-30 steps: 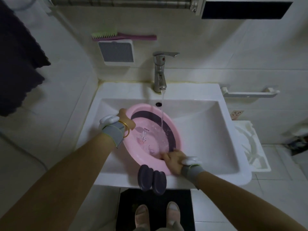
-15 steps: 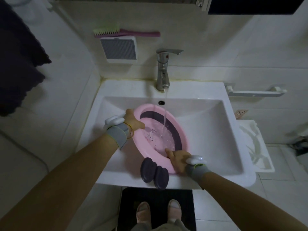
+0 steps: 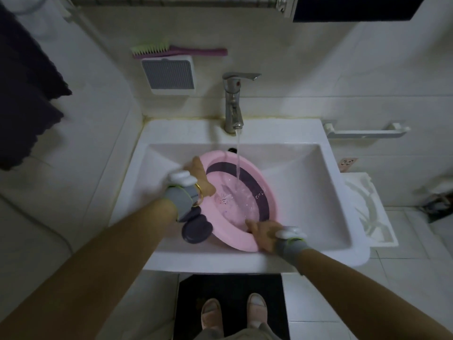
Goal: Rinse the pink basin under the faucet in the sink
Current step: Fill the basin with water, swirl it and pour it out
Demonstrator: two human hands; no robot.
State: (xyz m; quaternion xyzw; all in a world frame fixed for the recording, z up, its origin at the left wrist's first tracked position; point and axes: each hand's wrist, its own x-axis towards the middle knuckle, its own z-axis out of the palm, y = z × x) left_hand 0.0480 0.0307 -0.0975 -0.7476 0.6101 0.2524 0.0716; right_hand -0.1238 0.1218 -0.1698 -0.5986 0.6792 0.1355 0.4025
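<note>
Currently, pink plastic oval basin (image 3: 235,204): in white ceramic sink (image 3: 306,192).
Left hand (image 3: 201,179): grips far-left rim.
Right hand (image 3: 263,233): grips near-right rim.
Stream (image 3: 237,158): chrome faucet (image 3: 233,104), falls between hands.

The pink basin (image 3: 228,213) looks like smooth plastic, wet and faintly glossy (its dark band (image 3: 255,190) looks matt). The faucet (image 3: 232,104) is polished metal, the sink (image 3: 306,192) glossy white ceramic, the dark towel (image 3: 24,94) soft cloth.
</note>
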